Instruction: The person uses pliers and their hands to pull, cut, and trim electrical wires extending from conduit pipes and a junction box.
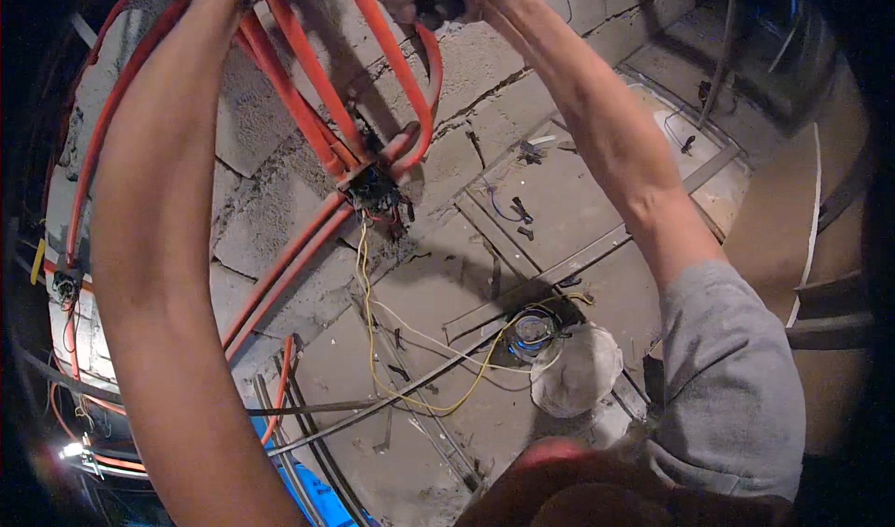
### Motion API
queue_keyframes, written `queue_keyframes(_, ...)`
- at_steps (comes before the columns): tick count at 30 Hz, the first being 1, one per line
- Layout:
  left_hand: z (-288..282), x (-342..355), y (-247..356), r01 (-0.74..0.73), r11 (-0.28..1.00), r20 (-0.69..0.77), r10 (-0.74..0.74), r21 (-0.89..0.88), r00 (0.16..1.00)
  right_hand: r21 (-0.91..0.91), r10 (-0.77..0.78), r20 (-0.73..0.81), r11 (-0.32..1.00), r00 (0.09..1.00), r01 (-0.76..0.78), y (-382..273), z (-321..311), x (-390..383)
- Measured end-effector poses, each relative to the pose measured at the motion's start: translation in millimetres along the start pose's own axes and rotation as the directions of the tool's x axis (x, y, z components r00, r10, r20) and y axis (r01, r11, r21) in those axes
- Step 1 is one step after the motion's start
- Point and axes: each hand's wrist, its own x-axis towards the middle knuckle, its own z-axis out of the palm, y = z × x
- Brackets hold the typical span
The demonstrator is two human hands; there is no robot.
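Note:
Both my arms reach up along a rough block wall (252, 126). At the upper edge, my right hand (457, 0) is closed around a dark object (429, 3) with a touch of red; shadow hides its kind. My left forearm (163, 201) runs to the top left, where something shiny shows at the wrist and the hand itself is cut off. Between the arms, several orange conduits (308, 66) run down to a wall box (373, 190) full of wires. A yellow wire (371, 327) and a whitish one hang from this box to the floor.
On the floor, a coil of wires (533, 329) lies beside a round, whitish bucket-like thing (578, 369). Long metal strips (559, 271) and dark scraps (522, 212) are scattered about. At the left, another wall box (67, 287) joins orange conduit. A board (769, 224) leans at the right.

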Motion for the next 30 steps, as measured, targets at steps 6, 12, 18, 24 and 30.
queue_keyframes(6,14.0,5.9,-20.8,-0.028,0.999,-0.024,0.027,-0.034,0.999,0.794,-0.260,0.359,0.589,0.896,-0.147,9.5,2.1,23.7)
queue_keyframes(12,25.0,10.8,-17.4,-0.081,0.995,-0.019,0.080,-0.054,0.997,-0.723,-0.406,-0.110,0.659,0.907,0.207,30.9,-29.0,38.9)
queue_keyframes(18,11.4,9.7,-20.5,-0.082,0.987,-0.010,0.082,-0.141,0.997,-0.896,-0.459,-0.317,-0.142,0.830,-0.421,42.9,-43.3,36.2)
queue_keyframes(24,6.0,-11.8,-22.2,-0.043,0.913,0.058,0.073,-0.405,0.996,-0.577,-0.053,-0.252,0.810,0.966,-0.106,8.5,-16.6,0.1)
queue_keyframes(30,9.0,-16.9,-12.5,-0.057,0.897,0.039,0.082,-0.438,0.996,0.266,-0.097,0.130,0.962,0.987,0.059,-6.4,-2.0,2.6)
